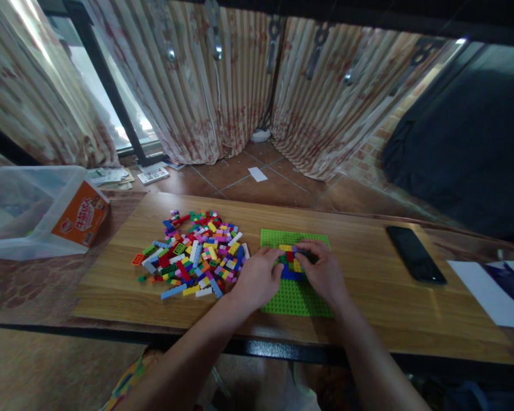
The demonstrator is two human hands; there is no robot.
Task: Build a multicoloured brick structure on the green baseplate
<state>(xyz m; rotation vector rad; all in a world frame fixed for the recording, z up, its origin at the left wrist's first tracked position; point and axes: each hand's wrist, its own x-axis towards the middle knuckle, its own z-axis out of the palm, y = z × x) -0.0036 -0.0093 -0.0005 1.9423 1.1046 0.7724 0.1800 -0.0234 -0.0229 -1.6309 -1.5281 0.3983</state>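
Note:
A small build of toy bricks (290,257), in red, yellow, blue and green, sits on the green studded baseplate (297,299). At its left side my left hand (260,278) is closed, with thumb and fingers bent against the bricks. My right hand (324,273) grips the build from the right, its fingers curled over the upper right edge. A dark piece (309,256) shows beneath the right fingers; I cannot make out its kind. The hands cover parts of the build's sides.
Left of the baseplate lies a heap of loose toy bricks (197,251) on the wooden table (360,319). A black phone (415,254) rests at the right, beside white paper (488,291). A clear plastic bin (29,228) with an orange label stands at the far left.

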